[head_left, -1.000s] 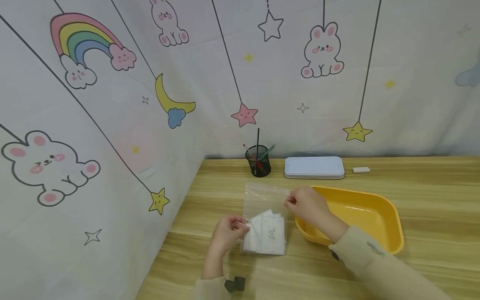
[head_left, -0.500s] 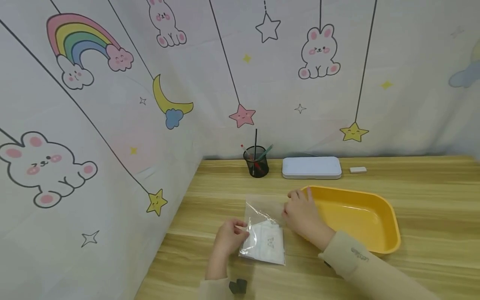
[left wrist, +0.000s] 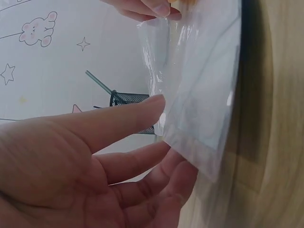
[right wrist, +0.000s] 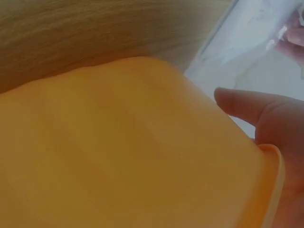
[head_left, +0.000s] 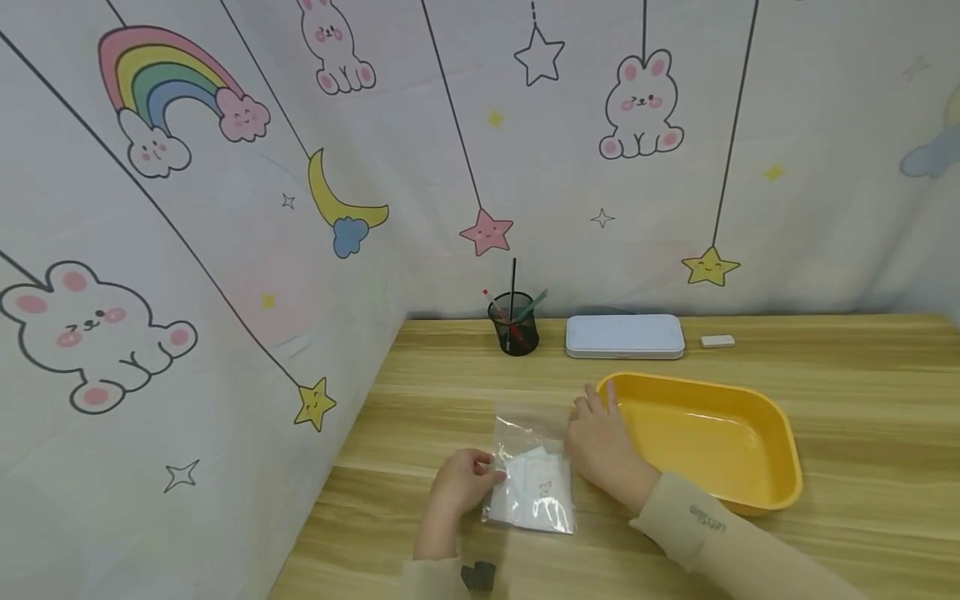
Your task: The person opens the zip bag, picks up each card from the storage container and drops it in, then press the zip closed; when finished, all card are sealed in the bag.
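Note:
A clear plastic bag (head_left: 532, 492) holds a stack of flat white folded pieces, one with a small printed figure. It is raised and tilted above the table in the left wrist view. My left hand (head_left: 465, 481) pinches the bag's left edge between thumb and fingers. At its right edge my right hand (head_left: 603, 442) pinches the bag, seen at the top of the left wrist view; some of its fingers extend over the yellow tray's rim. The yellow tray (head_left: 787, 450) stands right beside that hand, its near left part hidden by the wrist.
Behind the bag stands a black mesh pen cup (head_left: 514, 329) with several pens. A white pencil case (head_left: 625, 336) and a small white eraser (head_left: 717, 341) lie along the back of the wooden table (head_left: 862, 400). A patterned fabric wall (head_left: 420, 125) borders the table's left and back.
The bag has come down toward the near edge. My right hand has shifted from the bag's upper right corner to lower on its right edge; my left hand has moved slightly nearer and right.

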{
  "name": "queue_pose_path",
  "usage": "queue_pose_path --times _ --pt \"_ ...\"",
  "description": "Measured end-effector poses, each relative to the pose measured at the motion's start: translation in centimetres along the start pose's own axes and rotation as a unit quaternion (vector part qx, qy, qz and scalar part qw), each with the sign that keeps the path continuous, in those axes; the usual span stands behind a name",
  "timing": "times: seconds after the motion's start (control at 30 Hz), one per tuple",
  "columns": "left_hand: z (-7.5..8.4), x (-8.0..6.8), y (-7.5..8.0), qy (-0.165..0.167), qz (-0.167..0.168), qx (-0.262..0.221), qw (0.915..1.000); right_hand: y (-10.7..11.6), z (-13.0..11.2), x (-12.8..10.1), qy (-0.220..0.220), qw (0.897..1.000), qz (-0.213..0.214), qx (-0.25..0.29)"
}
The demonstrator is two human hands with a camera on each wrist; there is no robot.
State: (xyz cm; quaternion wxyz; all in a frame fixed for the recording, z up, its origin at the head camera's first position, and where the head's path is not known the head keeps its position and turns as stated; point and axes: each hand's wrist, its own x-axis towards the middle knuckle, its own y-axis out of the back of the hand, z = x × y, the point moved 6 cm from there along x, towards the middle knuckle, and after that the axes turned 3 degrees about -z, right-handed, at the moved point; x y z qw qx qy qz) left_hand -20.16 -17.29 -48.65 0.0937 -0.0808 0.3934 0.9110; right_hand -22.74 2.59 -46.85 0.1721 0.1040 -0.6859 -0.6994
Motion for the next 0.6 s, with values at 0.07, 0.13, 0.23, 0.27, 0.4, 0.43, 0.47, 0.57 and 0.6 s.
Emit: queue_pose_path --times 0.07,0.13,0.23,0.27,0.4,0.43,0.47,0.57,0.6 --pt "0.0 0.0 -0.1 0.003 -0.006 0.005 1.0 -0.1 -0.1 -0.1 0.0 1.0 -0.011 -0.011" --pt "0.0 0.1 0.0 0.006 -0.008 0.01 0.9999 -0.2 -0.2 -0.1 0.003 1.0 -0.02 -0.021" --pt "0.0 0.1 0.1 0.007 -0.008 0.027 0.9996 -0.4 -0.3 -0.2 0.005 0.999 -0.029 -0.032" --pt "0.0 0.1 0.2 0.008 -0.008 0.031 0.9995 -0.5 -0.3 -0.2 0.005 0.999 -0.03 -0.034" --pt "0.1 0.2 0.5 0.007 0.003 0.034 0.9994 0.5 -0.1 -0.5 -0.001 1.0 0.004 0.004" --pt "0.3 0.2 0.6 0.003 0.011 0.032 0.9994 1.2 0.0 -0.7 -0.003 0.999 0.022 0.023" --pt "0.4 0.4 0.7 -0.005 0.021 0.027 0.9994 2.1 0.2 -1.0 -0.005 0.998 0.044 0.048" --pt "1.4 1.2 1.0 -0.041 0.056 0.016 0.9975 5.3 1.2 -2.0 -0.01 0.988 0.102 0.113" --pt "1.9 1.5 1.1 -0.057 0.069 0.014 0.9959 6.3 1.7 -2.3 -0.009 0.985 0.122 0.126"
